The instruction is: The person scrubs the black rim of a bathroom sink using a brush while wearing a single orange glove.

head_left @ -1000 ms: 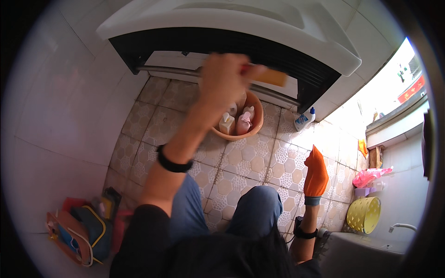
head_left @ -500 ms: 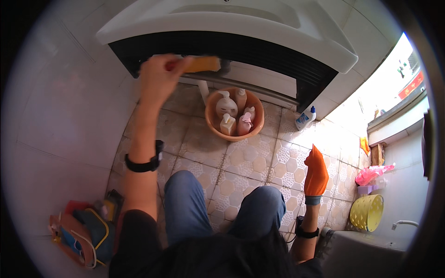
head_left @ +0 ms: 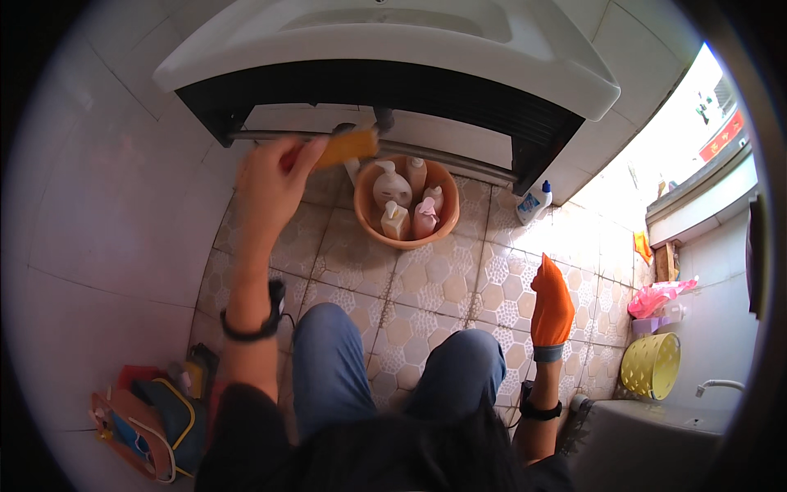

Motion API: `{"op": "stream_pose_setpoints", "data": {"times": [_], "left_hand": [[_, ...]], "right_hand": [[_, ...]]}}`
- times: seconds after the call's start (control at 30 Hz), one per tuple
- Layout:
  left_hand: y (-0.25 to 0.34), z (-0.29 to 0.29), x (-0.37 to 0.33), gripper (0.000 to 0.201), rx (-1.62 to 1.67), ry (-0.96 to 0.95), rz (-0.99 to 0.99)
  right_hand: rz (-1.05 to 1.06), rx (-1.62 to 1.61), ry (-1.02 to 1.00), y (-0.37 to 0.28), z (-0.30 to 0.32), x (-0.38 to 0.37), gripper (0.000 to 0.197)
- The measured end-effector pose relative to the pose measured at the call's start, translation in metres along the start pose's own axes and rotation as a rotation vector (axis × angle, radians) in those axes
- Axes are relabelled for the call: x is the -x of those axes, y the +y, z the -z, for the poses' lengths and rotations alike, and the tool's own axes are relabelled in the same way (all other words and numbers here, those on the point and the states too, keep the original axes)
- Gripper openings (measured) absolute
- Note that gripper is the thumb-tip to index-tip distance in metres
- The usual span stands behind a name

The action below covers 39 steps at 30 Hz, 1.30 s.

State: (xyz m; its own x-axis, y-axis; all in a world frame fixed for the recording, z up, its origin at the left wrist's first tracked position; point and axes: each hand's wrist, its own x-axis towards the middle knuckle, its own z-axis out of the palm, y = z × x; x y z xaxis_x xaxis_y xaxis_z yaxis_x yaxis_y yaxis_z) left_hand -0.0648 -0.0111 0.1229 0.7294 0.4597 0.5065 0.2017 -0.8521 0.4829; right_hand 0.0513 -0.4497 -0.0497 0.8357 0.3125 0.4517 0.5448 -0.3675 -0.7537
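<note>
Up near the bar under the sink, my left hand (head_left: 275, 182) is closed around a yellow, oblong, blurred thing (head_left: 348, 148) that could be a sponge; a bit of red shows between the fingers. It points right, above the rim of an orange basin (head_left: 406, 243). In the basin stand several bottles, among them a white pump bottle (head_left: 393, 188) and a pink one (head_left: 425, 220). An orange glove (head_left: 553, 307) with a grey cuff covers my right hand, raised over the floor at right. The fingers inside are hidden, and no object shows in it.
A white sink (head_left: 393, 45) on a black frame (head_left: 352, 88) spans the far side. A white bottle with a blue cap (head_left: 534, 204) stands right of the basin. At right are a pink bag (head_left: 656, 298) and a yellow bucket (head_left: 650, 366); a bag of supplies (head_left: 131, 430) lies at lower left.
My left hand has come down and slightly nearer with the yellow thing, from in front of the black frame to below it. My right hand stays almost where it was.
</note>
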Motion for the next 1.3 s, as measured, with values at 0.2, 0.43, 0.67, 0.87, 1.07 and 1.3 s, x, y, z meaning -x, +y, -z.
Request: {"op": "stream_pose_setpoints", "data": {"times": [0.2,0.43,0.67,0.87,1.07,1.3], "left_hand": [[0.008,-0.011,0.081,0.030,0.348,-0.247,0.211],[0.096,-0.138,0.121,0.024,0.875,-0.129,0.077],[0.122,-0.157,0.125,0.033,1.022,-0.082,0.142],[0.109,-0.150,0.108,0.029,0.668,-0.059,-0.214],[0.049,-0.149,0.126,0.019,0.890,-0.112,0.142],[0.014,-0.171,0.141,0.015,0.974,-0.046,0.247]], "right_hand": [[-0.184,-0.133,-0.011,-0.018,0.001,-0.015,0.043],[0.217,-0.051,-0.258,-0.097,-0.058,-0.056,0.035],[0.194,-0.067,-0.333,-0.117,-0.082,-0.071,0.029],[0.552,0.368,0.041,-0.128,-0.061,-0.098,0.026],[0.768,0.791,0.154,-0.137,-0.004,-0.159,0.015],[0.893,0.734,0.181,-0.155,-0.071,-0.181,0.020]]}}
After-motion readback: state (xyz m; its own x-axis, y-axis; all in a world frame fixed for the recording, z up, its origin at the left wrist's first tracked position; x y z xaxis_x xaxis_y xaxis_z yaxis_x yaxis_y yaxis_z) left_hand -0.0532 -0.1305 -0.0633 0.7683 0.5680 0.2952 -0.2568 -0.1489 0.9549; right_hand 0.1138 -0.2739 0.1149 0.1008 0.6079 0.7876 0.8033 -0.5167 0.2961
